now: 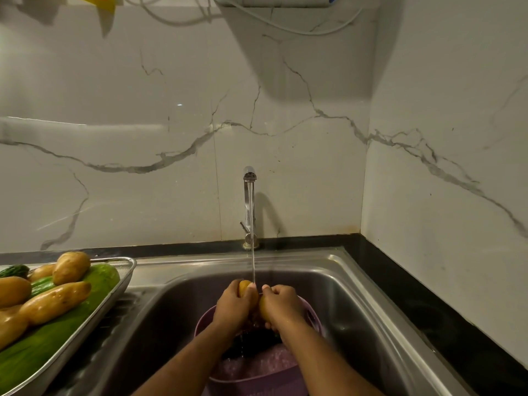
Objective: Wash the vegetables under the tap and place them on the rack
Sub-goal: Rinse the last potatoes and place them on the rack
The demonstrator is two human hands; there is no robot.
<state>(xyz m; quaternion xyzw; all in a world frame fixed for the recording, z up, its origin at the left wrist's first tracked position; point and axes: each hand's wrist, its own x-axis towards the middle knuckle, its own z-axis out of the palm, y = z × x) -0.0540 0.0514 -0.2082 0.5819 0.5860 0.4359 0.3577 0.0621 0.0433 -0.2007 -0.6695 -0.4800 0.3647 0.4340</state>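
A yellow potato (263, 308) sits between both my hands under the running stream from the steel tap (249, 195). My left hand (233, 305) grips its far end and my right hand (283, 305) curls round its near end. Both hands hover over a purple basket (311, 315) standing in the sink (351, 284). Something dark lies inside the basket, mostly hidden by my arms. At the left, the metal rack (121, 284) holds several wet potatoes (55, 301), a large green gourd (100, 280) and other green vegetables.
Marble-patterned walls close in at the back and the right. A black counter (414, 295) runs along the sink's right side. A white appliance (274, 1) with hoses hangs above the tap. The rack rests on the sink's left drainboard.
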